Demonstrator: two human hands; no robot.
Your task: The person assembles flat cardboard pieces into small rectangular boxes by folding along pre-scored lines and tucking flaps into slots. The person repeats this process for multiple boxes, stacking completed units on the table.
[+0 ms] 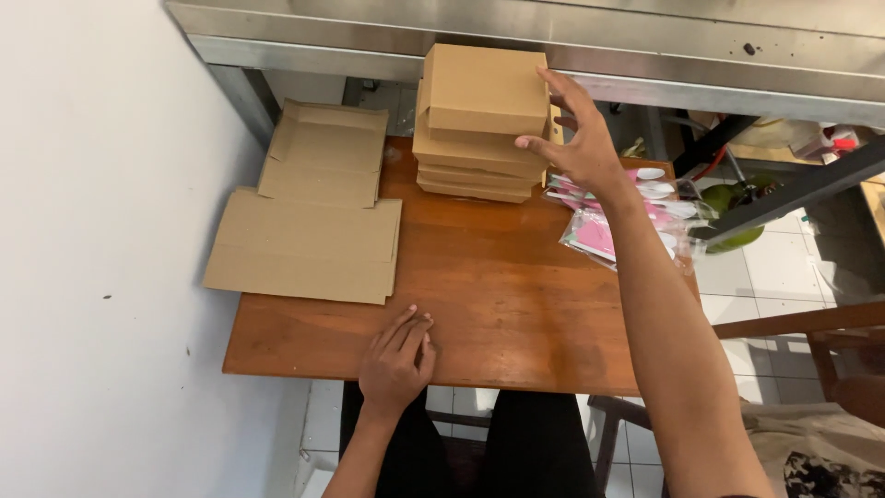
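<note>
A stack of several folded brown cardboard boxes (479, 120) stands at the far middle of a small wooden table (498, 295). My right hand (573, 138) reaches to the stack's right side, fingers spread, touching the top box's edge. My left hand (396, 361) rests flat on the table's near edge, holding nothing. Flat unfolded cardboard box blanks (313, 207) lie at the table's left, partly hanging over the edge.
Clear packets with pink and white contents (618, 212) lie at the table's right. A white wall runs along the left. A steel counter edge (516, 41) overhangs the back. A wooden chair (811, 323) and tiled floor are at the right.
</note>
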